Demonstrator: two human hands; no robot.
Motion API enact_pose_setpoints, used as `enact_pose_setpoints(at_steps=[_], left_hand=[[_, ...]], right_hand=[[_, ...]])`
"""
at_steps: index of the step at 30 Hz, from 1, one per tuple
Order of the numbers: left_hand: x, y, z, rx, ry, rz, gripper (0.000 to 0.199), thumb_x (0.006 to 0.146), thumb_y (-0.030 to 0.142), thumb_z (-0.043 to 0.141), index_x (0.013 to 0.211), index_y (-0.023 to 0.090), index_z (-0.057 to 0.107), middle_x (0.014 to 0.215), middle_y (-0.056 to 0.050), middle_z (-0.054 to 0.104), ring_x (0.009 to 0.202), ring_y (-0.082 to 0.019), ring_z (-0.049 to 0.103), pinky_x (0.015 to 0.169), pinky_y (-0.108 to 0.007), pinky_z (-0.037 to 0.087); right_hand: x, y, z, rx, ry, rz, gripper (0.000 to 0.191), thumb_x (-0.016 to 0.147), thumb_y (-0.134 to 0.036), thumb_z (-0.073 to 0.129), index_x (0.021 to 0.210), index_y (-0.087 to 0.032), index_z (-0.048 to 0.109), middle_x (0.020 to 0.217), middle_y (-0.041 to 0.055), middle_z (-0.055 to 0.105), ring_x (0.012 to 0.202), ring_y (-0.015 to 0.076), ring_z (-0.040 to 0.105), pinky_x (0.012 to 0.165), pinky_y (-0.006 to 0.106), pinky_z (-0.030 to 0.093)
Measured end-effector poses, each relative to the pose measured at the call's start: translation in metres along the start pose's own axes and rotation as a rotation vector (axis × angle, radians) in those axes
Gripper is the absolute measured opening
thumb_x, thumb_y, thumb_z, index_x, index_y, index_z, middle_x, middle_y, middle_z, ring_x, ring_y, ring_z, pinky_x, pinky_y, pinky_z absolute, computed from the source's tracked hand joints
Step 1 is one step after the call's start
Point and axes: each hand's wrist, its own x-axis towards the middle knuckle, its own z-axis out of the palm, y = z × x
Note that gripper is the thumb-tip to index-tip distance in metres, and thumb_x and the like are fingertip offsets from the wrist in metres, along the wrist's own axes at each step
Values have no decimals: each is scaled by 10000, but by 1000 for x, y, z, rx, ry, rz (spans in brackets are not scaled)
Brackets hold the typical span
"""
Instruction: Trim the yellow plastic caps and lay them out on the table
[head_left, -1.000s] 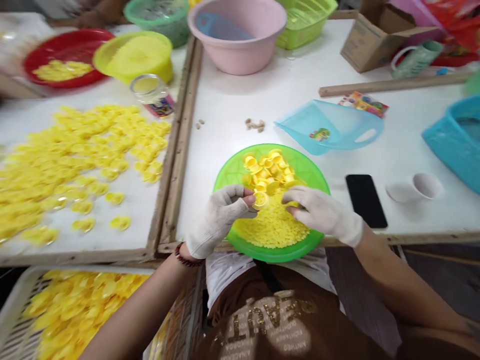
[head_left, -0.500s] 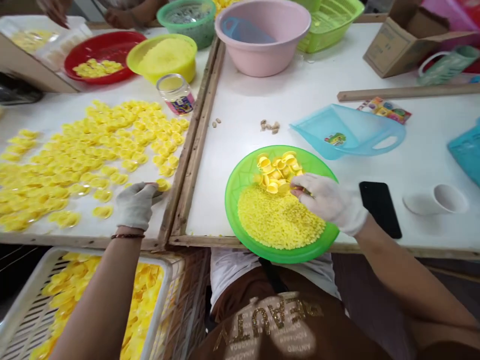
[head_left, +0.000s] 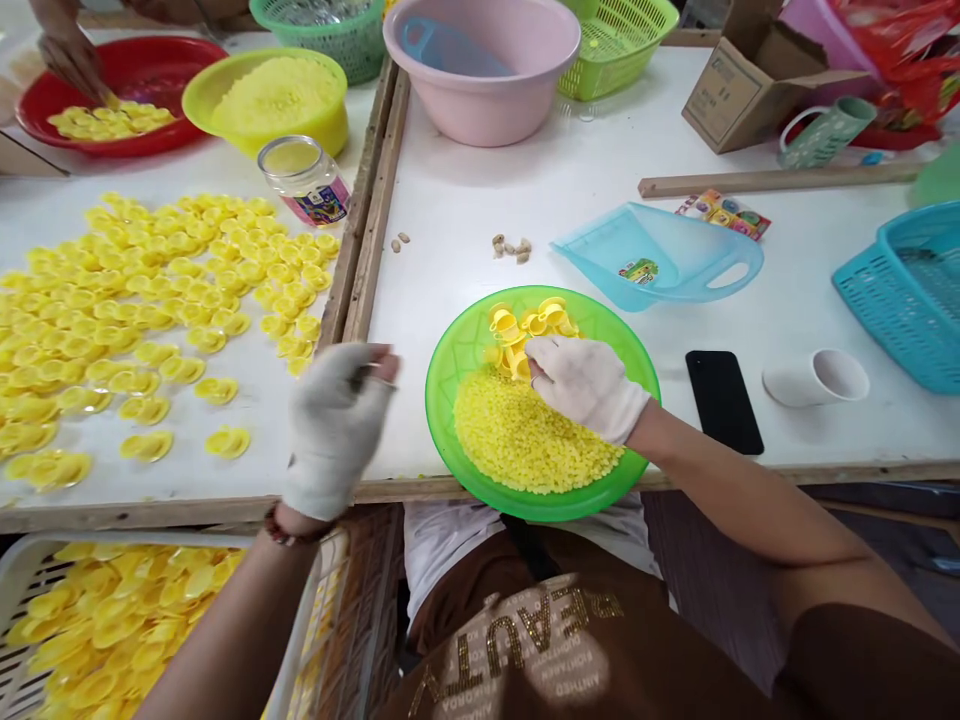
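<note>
A green plate (head_left: 442,400) at the table's front edge holds a mound of small yellow pellets (head_left: 540,440) and a cluster of yellow cup-shaped pieces (head_left: 553,316). Over the plate, beside those pieces, my gloved right hand (head_left: 581,385) is closed with its fingers pinched; what lies between them is hidden. My gloved left hand (head_left: 337,415) is raised above the wooden divider, left of the plate, thumb and fingers curled together, slightly blurred; nothing can be made out in it. Many small yellow discs (head_left: 150,290) cover the table on the left.
Behind stand a pink basin (head_left: 487,100), a yellow bowl (head_left: 330,110), a red tray (head_left: 187,60) with another person's hand, and a clear jar (head_left: 307,185). A blue scoop (head_left: 667,265), black phone (head_left: 724,400), white cup (head_left: 840,377) and blue basket (head_left: 900,310) lie right. Below left is a crate of yellow pieces (head_left: 127,620).
My left hand has risen off the discs and moved right to the divider. My right hand has shifted slightly over the yellow pieces. The view has shifted, and the other person's hand is now in the red tray.
</note>
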Motion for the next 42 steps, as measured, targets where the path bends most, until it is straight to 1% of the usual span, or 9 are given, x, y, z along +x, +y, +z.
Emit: enact_pose_setpoints(at_steps=[5,8,11,16,21,26,32,38,42], left_hand=[[-19,48,61,-169,-442,91,298,906,357,706,1146,181,706,1082,-84,759,944,-219,708,863,-336,553],[-15,51,67,-238,-404,16,292,881,364,731,1098,169,715,1030,-81,770,911,-211,710,829,-322,562],[-10,49,61,-260,-364,-50,333,858,386,756,1094,154,727,961,-74,769,834,-197,705,755,-300,560],[-12,45,59,-158,-442,-65,307,908,436,680,957,148,776,839,-53,756,726,-187,685,674,-289,544],[-17,44,70,-188,-537,-88,305,901,435,664,868,145,752,780,-46,728,709,-186,688,675,-286,570],[-22,61,84,-372,-716,-277,286,824,428,726,834,142,728,731,-32,688,688,-177,692,687,-284,612],[-26,69,89,-470,-783,-352,287,792,427,744,831,143,735,718,-23,673,690,-156,684,689,-255,622],[-26,61,88,-485,-753,-345,288,801,430,781,818,144,745,753,-30,692,704,-159,691,703,-269,633],[-26,60,88,-515,-721,-394,312,761,424,830,880,142,767,776,-29,709,694,-154,692,709,-275,634]], right_hand=[[-24,0,-8,368,68,-139,156,1010,-224,478,941,-189,614,880,56,689,810,184,621,737,313,449],[-43,-1,2,304,-61,-111,182,1031,-279,503,1095,-153,619,995,98,702,877,210,636,776,335,471],[-58,-5,18,51,-273,-203,206,1011,-308,546,1046,-137,656,1029,142,693,911,262,628,785,381,463],[-54,-3,28,123,-374,-99,264,1042,-308,478,865,-171,617,768,54,624,684,182,532,660,333,381],[-36,7,8,1000,-61,159,418,1038,-453,499,702,-230,390,600,-59,408,524,92,367,521,272,293],[-23,-10,-8,1670,143,242,486,942,-631,611,721,-237,433,558,-98,372,418,57,317,416,235,226],[-15,-23,-4,1765,294,174,477,927,-600,666,700,-221,485,547,-88,411,442,66,453,439,226,341],[-18,-16,-10,1783,298,250,499,921,-625,665,701,-227,462,528,-104,344,413,49,302,399,216,243],[-24,-12,-14,1782,315,279,492,921,-648,654,732,-230,478,544,-100,350,427,55,327,408,214,246]])
